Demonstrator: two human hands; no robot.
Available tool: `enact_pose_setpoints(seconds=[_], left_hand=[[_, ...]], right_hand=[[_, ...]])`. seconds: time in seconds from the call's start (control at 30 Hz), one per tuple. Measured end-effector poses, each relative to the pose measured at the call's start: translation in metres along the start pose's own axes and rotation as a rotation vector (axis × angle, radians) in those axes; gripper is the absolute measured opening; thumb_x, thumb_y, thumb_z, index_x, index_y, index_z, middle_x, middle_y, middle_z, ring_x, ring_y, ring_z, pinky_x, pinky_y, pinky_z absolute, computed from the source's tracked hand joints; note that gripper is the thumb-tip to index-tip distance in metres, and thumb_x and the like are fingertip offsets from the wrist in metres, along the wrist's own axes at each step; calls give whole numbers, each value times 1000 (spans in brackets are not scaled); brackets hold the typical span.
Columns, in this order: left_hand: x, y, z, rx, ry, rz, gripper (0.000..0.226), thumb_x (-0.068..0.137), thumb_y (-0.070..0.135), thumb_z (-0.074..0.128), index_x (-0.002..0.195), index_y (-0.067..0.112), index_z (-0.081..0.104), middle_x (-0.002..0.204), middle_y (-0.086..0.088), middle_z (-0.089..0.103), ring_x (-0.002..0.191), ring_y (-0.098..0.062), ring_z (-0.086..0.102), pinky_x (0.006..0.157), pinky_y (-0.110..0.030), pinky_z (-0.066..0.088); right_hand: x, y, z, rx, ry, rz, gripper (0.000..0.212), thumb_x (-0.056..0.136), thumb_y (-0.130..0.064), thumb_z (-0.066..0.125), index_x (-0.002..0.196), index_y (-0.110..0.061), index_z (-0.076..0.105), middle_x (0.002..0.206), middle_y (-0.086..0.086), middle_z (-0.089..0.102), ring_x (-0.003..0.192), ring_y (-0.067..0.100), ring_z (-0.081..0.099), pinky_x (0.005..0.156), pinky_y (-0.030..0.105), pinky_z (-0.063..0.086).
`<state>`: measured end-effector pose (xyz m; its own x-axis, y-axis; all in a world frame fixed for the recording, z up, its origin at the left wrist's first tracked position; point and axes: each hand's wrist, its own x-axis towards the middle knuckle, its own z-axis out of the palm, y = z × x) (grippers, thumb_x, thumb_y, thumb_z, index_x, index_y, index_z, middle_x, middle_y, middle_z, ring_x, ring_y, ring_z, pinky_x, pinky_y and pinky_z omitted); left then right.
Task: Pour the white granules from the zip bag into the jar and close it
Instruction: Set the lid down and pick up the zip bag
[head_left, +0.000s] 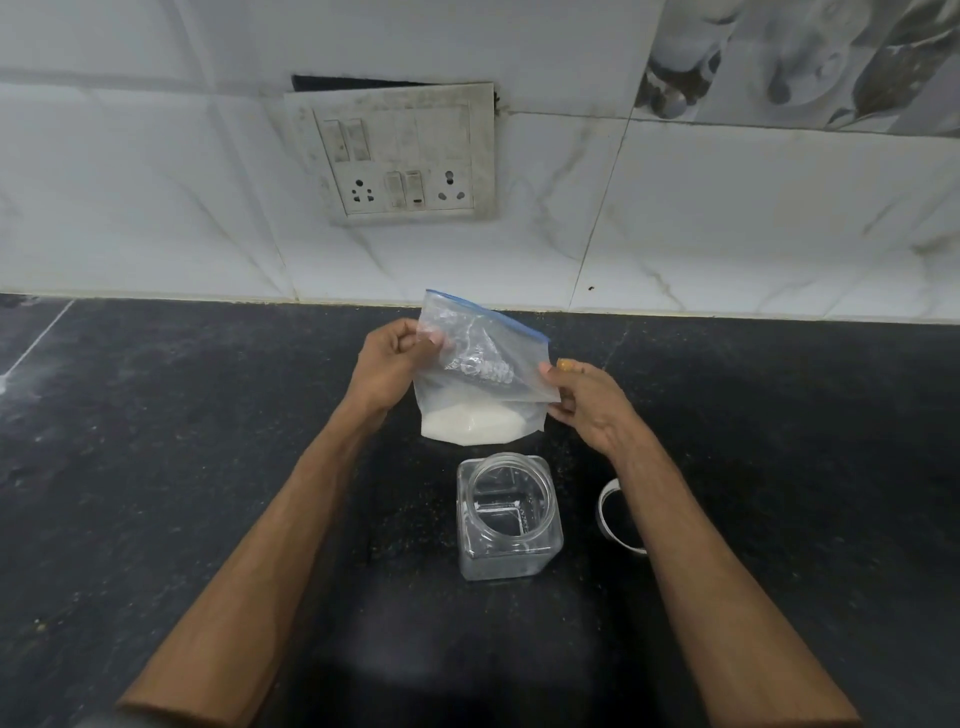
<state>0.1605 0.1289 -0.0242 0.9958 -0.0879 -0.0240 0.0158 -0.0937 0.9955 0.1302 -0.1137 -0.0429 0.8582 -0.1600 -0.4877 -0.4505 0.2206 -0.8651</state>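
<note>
Above the dark speckled worktop (208, 441), close to the tiled wall (156, 208): a clear zip bag (478, 364) with a blue strip along its top edge, held upright and clear of the surface between both hands. Left hand (387, 364) at the bag's upper left side, fingers (431, 340) curled and pinched shut on the plastic near the top corner. Right hand (587, 402) at the bag's right edge, thumb and fingers closed on the plastic lower down, below the blue strip's right end. White granules (467, 422) settled in the bottom of the bag, filling only a shallow band; upper part of the bag crumpled and see-through. Whether the seal is parted or pressed together, cannot tell.

Directly in front of the bag, nearer the camera: a clear square-sided jar (506, 519) with a round mouth, standing upright on the worktop, uncovered and with nothing white inside. Just right of the jar, partly hidden behind the right forearm: a round white-rimmed lid (613, 514) lying on the worktop, apart from the jar. On the wall above, a grimy switch and socket plate (395, 156).
</note>
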Motion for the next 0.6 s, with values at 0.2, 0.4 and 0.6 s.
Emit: enact_pose_setpoints(seconds=[0.2,0.4,0.6], left_hand=[[-10,24,-6,0,72,152,17,93,13,64,78,17,70,74,9,77,73,-5,70,79,-22,53],[-34,59,-11,16,163,309,9,92,18,65,89,17,73,74,15,75,75,-4,70,76,-18,53],[-60,110,-11,-36,253,511,14,95,16,60,87,18,72,74,18,75,71,-1,68,73,-17,51]], right_hand=[[-24,-28,-2,100,-3,-244,32,86,-1,72,113,-14,61,79,-5,75,76,7,70,75,22,56],[-73,-55,1,71,-74,-443,14,88,-2,70,91,-16,68,76,-7,74,72,5,67,79,22,54],[-117,-76,0,61,-115,-594,14,85,-2,71,88,-15,69,80,-5,74,74,10,67,82,25,53]])
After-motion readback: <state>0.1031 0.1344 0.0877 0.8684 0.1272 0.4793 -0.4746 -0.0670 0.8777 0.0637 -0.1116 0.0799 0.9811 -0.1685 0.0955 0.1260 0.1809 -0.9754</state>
